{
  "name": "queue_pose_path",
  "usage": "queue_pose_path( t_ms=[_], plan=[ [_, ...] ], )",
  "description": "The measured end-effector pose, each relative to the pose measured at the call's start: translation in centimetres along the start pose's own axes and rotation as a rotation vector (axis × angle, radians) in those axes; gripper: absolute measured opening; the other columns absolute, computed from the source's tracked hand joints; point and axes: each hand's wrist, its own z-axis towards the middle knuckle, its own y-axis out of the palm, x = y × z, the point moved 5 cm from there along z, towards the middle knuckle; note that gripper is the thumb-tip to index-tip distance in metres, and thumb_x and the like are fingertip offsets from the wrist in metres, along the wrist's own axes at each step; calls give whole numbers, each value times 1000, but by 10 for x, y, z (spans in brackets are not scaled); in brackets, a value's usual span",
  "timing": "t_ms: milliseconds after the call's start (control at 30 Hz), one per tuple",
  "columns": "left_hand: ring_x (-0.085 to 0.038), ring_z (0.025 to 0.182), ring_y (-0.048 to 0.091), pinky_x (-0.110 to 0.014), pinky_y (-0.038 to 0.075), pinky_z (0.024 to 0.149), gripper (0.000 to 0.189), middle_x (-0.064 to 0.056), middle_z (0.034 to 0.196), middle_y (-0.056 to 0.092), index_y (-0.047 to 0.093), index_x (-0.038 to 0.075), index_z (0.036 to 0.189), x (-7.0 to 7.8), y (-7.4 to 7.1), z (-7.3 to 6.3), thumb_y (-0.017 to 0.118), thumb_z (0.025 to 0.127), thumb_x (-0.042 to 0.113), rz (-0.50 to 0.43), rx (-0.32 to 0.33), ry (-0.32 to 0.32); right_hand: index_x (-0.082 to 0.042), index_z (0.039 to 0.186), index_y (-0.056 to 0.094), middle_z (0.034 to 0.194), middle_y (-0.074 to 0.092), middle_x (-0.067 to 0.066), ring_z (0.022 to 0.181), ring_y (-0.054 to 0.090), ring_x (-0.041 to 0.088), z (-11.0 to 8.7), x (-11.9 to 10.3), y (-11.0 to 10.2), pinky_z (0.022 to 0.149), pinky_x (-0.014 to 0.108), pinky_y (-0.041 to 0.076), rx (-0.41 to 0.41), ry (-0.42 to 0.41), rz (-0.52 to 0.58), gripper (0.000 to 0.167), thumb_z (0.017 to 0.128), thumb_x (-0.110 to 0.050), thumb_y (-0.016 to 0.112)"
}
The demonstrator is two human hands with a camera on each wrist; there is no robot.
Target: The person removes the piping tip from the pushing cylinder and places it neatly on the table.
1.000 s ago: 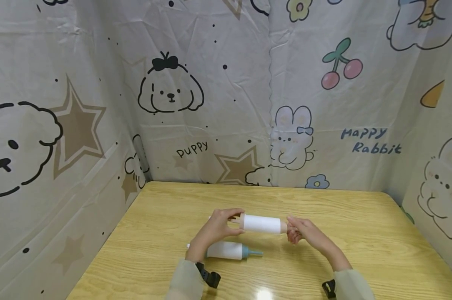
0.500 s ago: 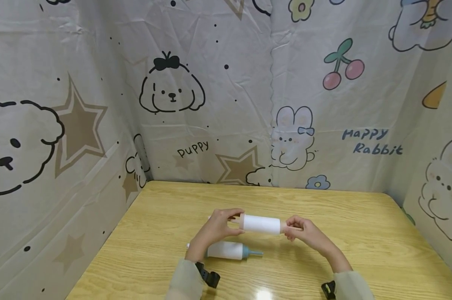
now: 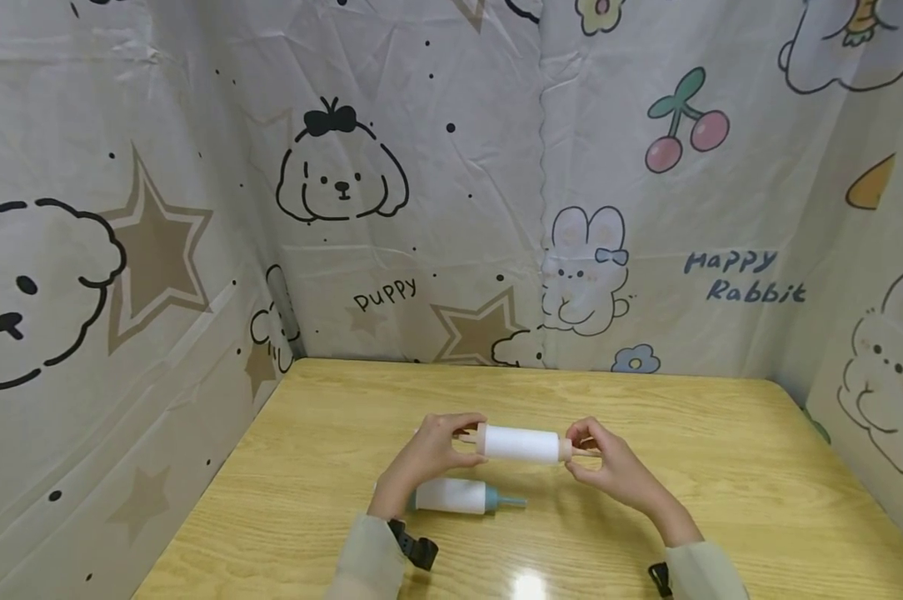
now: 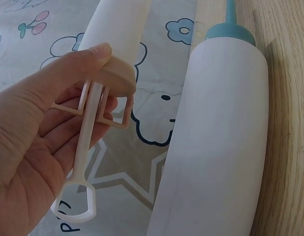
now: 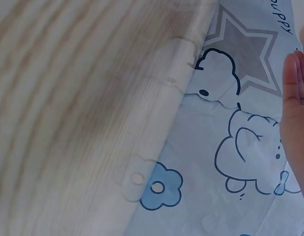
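Note:
A large syringe (image 3: 522,444) with a white barrel and pale pink end caps is held level above the table. My left hand (image 3: 440,442) grips its pink flanged collar (image 4: 115,77), thumb on one side and fingers behind. From that end a white plunger rod with a ring handle (image 4: 94,201) sticks out. At the other end my right hand (image 3: 620,471) pinches the pink nozzle cap between thumb and fingers, and the thin nozzle (image 3: 586,452) points into that palm. In the right wrist view only the edge of the right hand (image 5: 295,118) shows.
A second syringe (image 3: 451,495) with a white barrel and blue-green cap lies on the wooden table (image 3: 331,550) nearer me, its rear end partly behind my left wrist. Printed cloth (image 3: 391,250) hangs round the table's back and sides.
My right hand's fingers have shifted from curling over the nozzle to a wider pinch round its cap, uncovering the nozzle. The left hand keeps its grip; the second syringe stays put.

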Motion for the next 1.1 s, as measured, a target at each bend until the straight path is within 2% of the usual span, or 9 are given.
queue_pose_path(
  t_ms=[167, 333, 467, 600, 700, 767, 833, 967, 1100],
  plan=[
    [-26, 102, 71, -39, 60, 87, 53, -13, 121, 70, 63, 8, 128, 0, -1, 1, 81, 80, 21, 0, -2, -11, -9, 105, 53, 102, 62, 1, 95, 58, 1, 2, -7, -1, 81, 27, 59, 39, -90, -77, 38, 78, 3, 77],
    [-25, 104, 71, -37, 60, 88, 52, -12, 122, 70, 63, 9, 129, 0, -1, 0, 81, 81, 21, 6, -3, -23, -7, 108, 53, 103, 63, 3, 95, 57, 0, 2, -6, -2, 83, 27, 59, 40, -80, -52, 39, 79, -1, 78],
    [-25, 105, 71, -36, 59, 89, 52, -12, 122, 70, 63, 9, 129, 1, -1, 0, 80, 81, 21, -1, 2, -23, -4, 118, 52, 110, 61, 7, 98, 55, 0, 1, 3, -4, 88, 26, 55, 1, 60, 57, 44, 84, -15, 77],
    [-27, 106, 70, -38, 59, 90, 51, -13, 123, 69, 63, 9, 128, 2, -2, -1, 80, 82, 20, -24, 6, -23, 4, 115, 55, 103, 63, 12, 89, 59, 5, 0, 14, -4, 82, 30, 56, -94, 250, 233, 33, 101, -26, 54],
    [-28, 106, 70, -39, 59, 89, 50, -13, 124, 69, 63, 9, 128, 3, -2, -1, 80, 82, 20, -34, 6, -22, 13, 105, 59, 90, 66, 15, 78, 64, 12, -1, 16, -1, 74, 37, 59, -210, 329, 349, 55, 108, -35, 31],
    [-28, 106, 70, -39, 59, 89, 50, -13, 124, 69, 63, 9, 128, 3, -2, -1, 80, 82, 20, -31, 5, -22, 17, 103, 60, 85, 67, 12, 74, 64, 14, -1, 16, 1, 71, 38, 59, -276, 350, 401, 66, 108, -39, 25],
    [-28, 106, 70, -38, 59, 89, 51, -12, 125, 69, 63, 9, 128, 3, -1, 0, 80, 82, 21, -22, 4, -20, 19, 104, 60, 82, 68, 8, 72, 64, 13, -1, 16, 2, 70, 38, 60, -307, 359, 444, 67, 108, -39, 27],
    [-27, 106, 70, -36, 59, 89, 51, -11, 125, 68, 63, 9, 128, 4, -1, 0, 80, 82, 21, -8, 3, -16, 18, 108, 60, 81, 68, 0, 72, 63, 9, -1, 17, 2, 70, 35, 59, -297, 352, 464, 57, 107, -34, 37],
    [-30, 106, 70, -39, 59, 89, 51, -12, 125, 68, 63, 8, 128, 4, 0, 0, 80, 82, 20, -18, 1, -12, 12, 108, 61, 88, 67, 5, 77, 63, 12, -2, 15, -1, 75, 37, 58, -260, 350, 406, 45, 104, -31, 45]
  ],
)
